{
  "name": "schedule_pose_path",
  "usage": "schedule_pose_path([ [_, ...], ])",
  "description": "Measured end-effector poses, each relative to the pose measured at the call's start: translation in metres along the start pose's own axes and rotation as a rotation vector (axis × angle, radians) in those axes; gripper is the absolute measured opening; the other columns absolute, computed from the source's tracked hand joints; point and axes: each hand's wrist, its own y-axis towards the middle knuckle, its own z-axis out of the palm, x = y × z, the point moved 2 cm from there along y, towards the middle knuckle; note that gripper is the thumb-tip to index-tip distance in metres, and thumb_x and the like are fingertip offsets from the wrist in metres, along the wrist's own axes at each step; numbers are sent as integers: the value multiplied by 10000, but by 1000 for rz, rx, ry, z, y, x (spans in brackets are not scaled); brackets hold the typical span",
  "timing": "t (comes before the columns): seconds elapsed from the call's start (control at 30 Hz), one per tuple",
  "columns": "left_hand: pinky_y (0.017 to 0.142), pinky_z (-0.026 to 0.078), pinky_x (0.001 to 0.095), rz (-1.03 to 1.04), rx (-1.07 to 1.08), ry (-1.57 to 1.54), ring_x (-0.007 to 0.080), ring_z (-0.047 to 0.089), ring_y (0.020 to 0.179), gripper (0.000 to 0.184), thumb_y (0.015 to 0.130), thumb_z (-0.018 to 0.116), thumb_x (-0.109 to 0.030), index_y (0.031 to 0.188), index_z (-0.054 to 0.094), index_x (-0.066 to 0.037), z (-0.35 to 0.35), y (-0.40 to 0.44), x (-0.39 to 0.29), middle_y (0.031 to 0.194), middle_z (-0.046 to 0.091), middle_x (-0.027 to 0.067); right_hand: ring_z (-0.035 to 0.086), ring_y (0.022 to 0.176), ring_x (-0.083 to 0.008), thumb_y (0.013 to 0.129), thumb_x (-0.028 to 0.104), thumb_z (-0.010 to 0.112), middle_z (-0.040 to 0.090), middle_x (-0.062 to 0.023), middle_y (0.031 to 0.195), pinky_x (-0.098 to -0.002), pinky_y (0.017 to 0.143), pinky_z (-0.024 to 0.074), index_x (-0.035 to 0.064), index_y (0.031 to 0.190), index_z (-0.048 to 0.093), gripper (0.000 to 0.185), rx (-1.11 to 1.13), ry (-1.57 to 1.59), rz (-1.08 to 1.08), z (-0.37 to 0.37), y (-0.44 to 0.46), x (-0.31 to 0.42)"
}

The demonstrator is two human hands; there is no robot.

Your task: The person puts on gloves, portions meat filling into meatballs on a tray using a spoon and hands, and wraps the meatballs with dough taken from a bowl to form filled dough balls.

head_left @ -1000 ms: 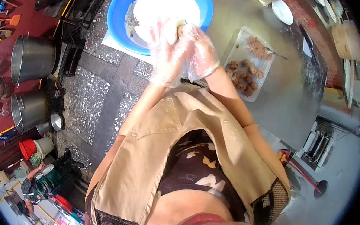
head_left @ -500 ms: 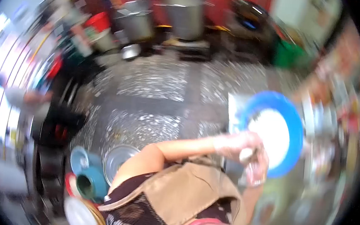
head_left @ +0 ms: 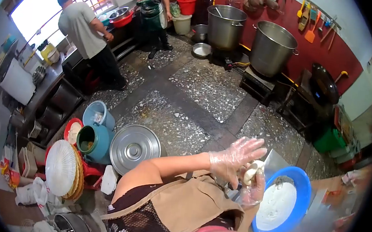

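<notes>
Both my hands wear clear plastic gloves. My left hand (head_left: 237,160) is open, its fingers stretched out beside a small white lump of dough (head_left: 253,171). My right hand (head_left: 252,190) is closed around that lump from below, which sticks up between its fingers. Whether the left thumb touches the dough I cannot tell. Just right of my hands is a blue basin (head_left: 302,188) with white powder (head_left: 275,205) in it that looks like flour. A metal sheet or tray edge (head_left: 274,163) shows behind the dough.
A lidded metal pot (head_left: 134,149) stands left of my arm, near blue-green buckets (head_left: 97,141) and stacked round trays (head_left: 62,167). Two large stockpots (head_left: 271,50) stand at the red wall. One person (head_left: 85,32) works at the left counter, another (head_left: 153,11) stands farther back.
My view has swung to the left and steadied, so the two people and the counter show clearly. My left hand has spread its fingers and the dough is now plainly visible.
</notes>
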Motion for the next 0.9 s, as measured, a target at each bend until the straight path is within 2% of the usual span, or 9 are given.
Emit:
schedule_pose_path([
  [0.17, 1065, 184, 555, 55, 74, -159, 312, 448, 1209, 1063, 538, 820, -314, 1402, 244, -90, 15, 10, 6, 1286, 477, 151, 587, 888, -170, 787, 266, 580, 585, -83, 1028, -286, 738, 478, -9, 1138, 514, 451, 105, -313, -22, 8, 11, 6],
  [0.27, 1063, 199, 549, 61, 79, -197, 303, 474, 1176, 966, 586, 788, -315, 1383, 287, -98, 5, 14, 2, 1227, 511, 144, 578, 862, -163, 730, 205, 603, 578, -52, 997, -278, 731, 475, -10, 1111, 539, 442, 105, -444, -29, 1, 23, 11],
  [0.3, 993, 307, 558, 169, -50, -63, 286, 581, 999, 783, 645, 744, -262, 1306, 349, -118, 3, 13, 1, 1040, 583, 96, 564, 957, -187, 794, 296, 582, 562, -82, 1075, -304, 811, 465, -6, 1172, 506, 490, 129, -540, -3, -1, 25, 10],
  [0.43, 980, 310, 568, 310, -468, -83, 262, 602, 914, 624, 678, 708, -223, 1232, 430, -151, -9, 3, -8, 972, 593, 73, 556, 978, -192, 808, 315, 568, 556, -86, 1092, -311, 828, 457, -4, 1183, 497, 497, 183, -391, 43, 17, 34, 2],
  [0.53, 983, 294, 583, 224, -431, 5, 255, 596, 917, 609, 676, 711, -231, 1218, 446, -150, -7, -3, -12, 961, 595, 62, 549, 994, -196, 819, 329, 557, 551, -90, 1105, -316, 842, 452, -2, 1192, 490, 503, 217, -314, 84, 29, 38, -6],
  [0.57, 1019, 219, 596, 225, -342, 3, 257, 548, 1062, 750, 662, 730, -268, 1321, 390, -157, -9, -10, -8, 1064, 565, 55, 547, 999, -197, 822, 333, 554, 549, -91, 1110, -318, 846, 450, -2, 1195, 488, 505, 232, -295, 99, 32, 39, -9],
  [0.67, 1007, 236, 605, 174, -369, 12, 267, 537, 1078, 787, 656, 727, -264, 1344, 361, -158, -14, -23, -3, 1079, 562, 66, 541, 1015, -201, 833, 348, 543, 544, -94, 1123, -323, 859, 444, 0, 1203, 482, 512, 270, -255, 136, 44, 42, -16],
  [0.77, 955, 281, 631, 148, -463, 92, 269, 580, 952, 895, 606, 736, -253, 1364, 269, -161, -16, -32, -1, 1016, 572, 62, 534, 1031, -205, 844, 362, 532, 539, -98, 1136, -328, 873, 438, 1, 1212, 475, 519, 302, -211, 171, 53, 44, -21],
  [0.9, 942, 312, 613, 111, -443, 90, 283, 579, 957, 894, 597, 739, -234, 1359, 280, -151, -14, -36, 3, 1041, 569, 73, 526, 1052, -210, 858, 380, 518, 532, -102, 1153, -335, 890, 431, 3, 1224, 466, 528, 327, -147, 208, 59, 46, -23],
])
